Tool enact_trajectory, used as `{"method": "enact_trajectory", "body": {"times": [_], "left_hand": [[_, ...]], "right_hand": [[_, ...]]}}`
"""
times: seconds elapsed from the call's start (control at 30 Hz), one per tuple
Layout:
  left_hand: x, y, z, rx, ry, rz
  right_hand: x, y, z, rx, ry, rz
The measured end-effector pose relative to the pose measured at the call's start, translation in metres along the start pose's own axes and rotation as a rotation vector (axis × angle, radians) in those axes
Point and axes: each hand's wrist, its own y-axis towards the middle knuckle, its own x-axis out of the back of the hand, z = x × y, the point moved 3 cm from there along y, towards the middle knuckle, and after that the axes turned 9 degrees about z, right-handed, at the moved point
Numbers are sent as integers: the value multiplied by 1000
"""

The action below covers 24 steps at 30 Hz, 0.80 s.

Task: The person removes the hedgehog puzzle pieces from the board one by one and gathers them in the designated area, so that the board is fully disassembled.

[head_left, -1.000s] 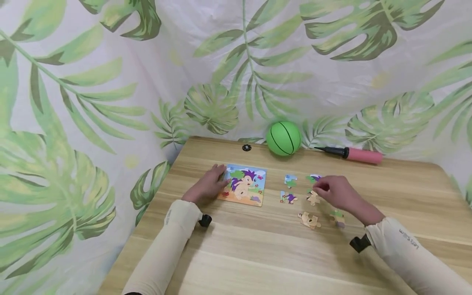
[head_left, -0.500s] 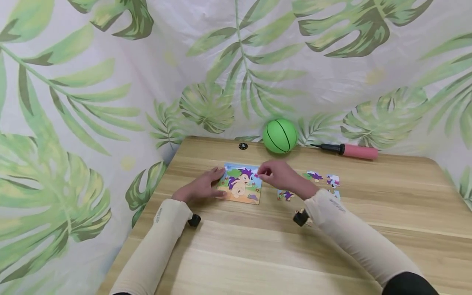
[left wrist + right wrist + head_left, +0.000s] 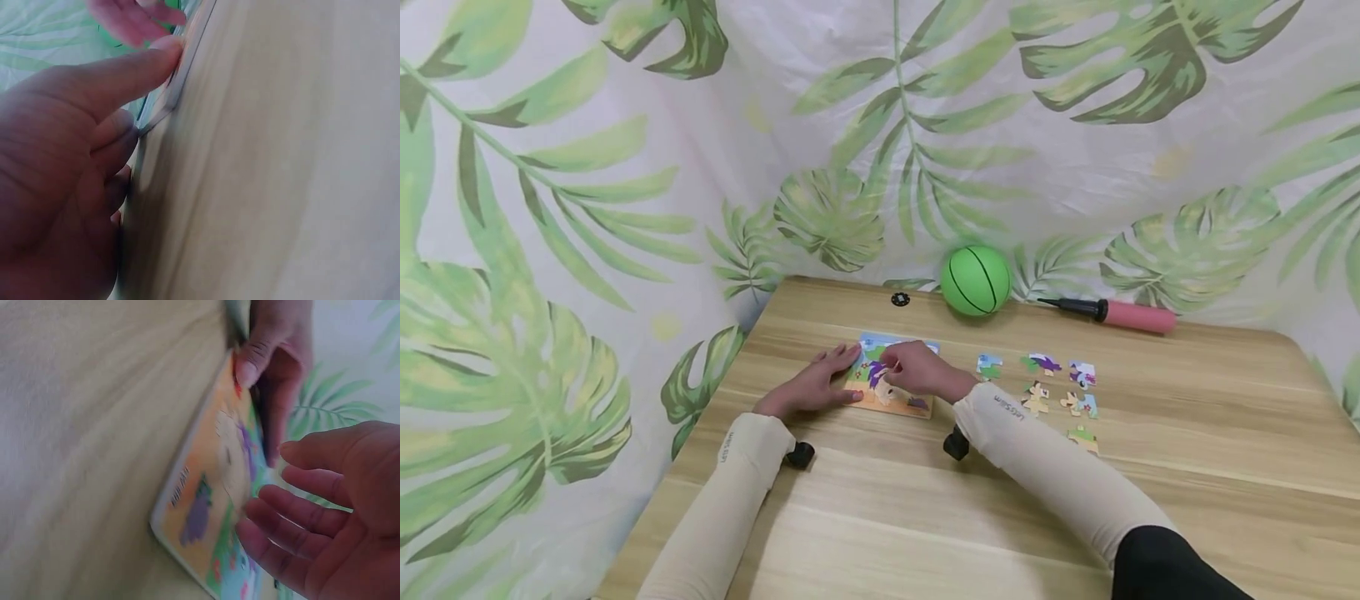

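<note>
A flat puzzle board (image 3: 917, 410) with a purple-haired hedgehog picture lies on the wooden table. My left hand (image 3: 811, 385) is spread along its left side. In the left wrist view, the thumb (image 3: 140, 72) reaches straight onto the board's edge, other fingers beside it. Over the picture's middle is my right hand (image 3: 919, 367), covering part of the hedgehog. Seen from the right wrist, its fingers (image 3: 300, 509) are loosely bent, tips apart and close over the board, with nothing visible between them. Several loose jigsaw pieces (image 3: 1036, 398) lie to the right.
Behind the board, near the patterned cloth backdrop (image 3: 820, 100), are a green ball (image 3: 976, 282) and a small black disc (image 3: 900, 299). A pink hand pump (image 3: 1138, 317) lies at the back right. The right sleeve (image 3: 1037, 446) crosses in front of the loose pieces.
My right hand has moved left from the loose pieces, past the board's right edge, to over its middle. The left hand stays at the board's left side, slightly more spread.
</note>
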Motion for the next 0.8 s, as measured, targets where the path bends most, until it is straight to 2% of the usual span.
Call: {"method": "enact_trajectory", "body": {"times": [0.17, 0.47, 0.57, 0.73, 0.8], "left_hand": [[2, -2, -3, -2, -15, -1], [4, 0, -11, -55, -2, 34], [5, 0, -11, -55, 0, 36], [6, 1, -12, -36, -26, 44], [5, 1, -11, -21, -37, 53]], "right_hand": [[-10, 16, 13, 0, -90, 48], [-22, 34, 31, -80, -202, 76], [-24, 37, 36, -92, -196, 53], [-24, 36, 35, -147, -117, 9], [-25, 36, 34, -138, -93, 5]]}}
